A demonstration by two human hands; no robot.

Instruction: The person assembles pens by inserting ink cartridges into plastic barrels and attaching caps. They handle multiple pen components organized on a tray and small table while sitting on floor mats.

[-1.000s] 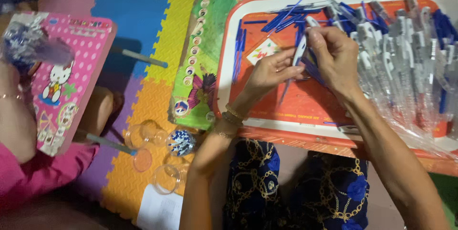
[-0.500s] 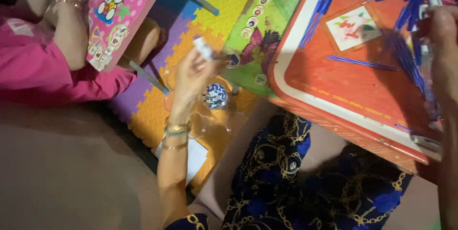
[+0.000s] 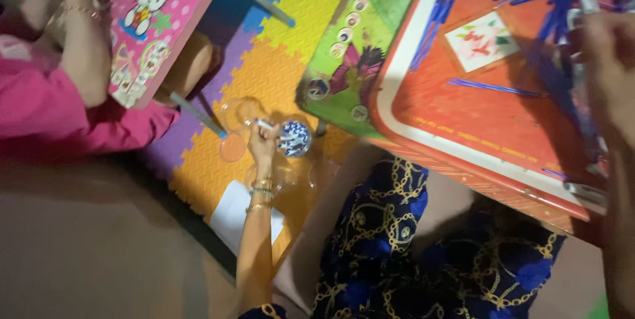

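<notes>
On foam mat, left hand [image 3: 264,139], pen [image 3: 266,124] lying crosswise

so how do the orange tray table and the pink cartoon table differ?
The orange tray table is strewn with blue pen parts; on the pink cartoon table none can be made out. The orange one stands by the right hand; the pink one by another person's arm. Both stand on the foam mat.

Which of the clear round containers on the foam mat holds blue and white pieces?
The one right beside the left hand: the filled clear container. The other clear containers around it look empty.
</notes>
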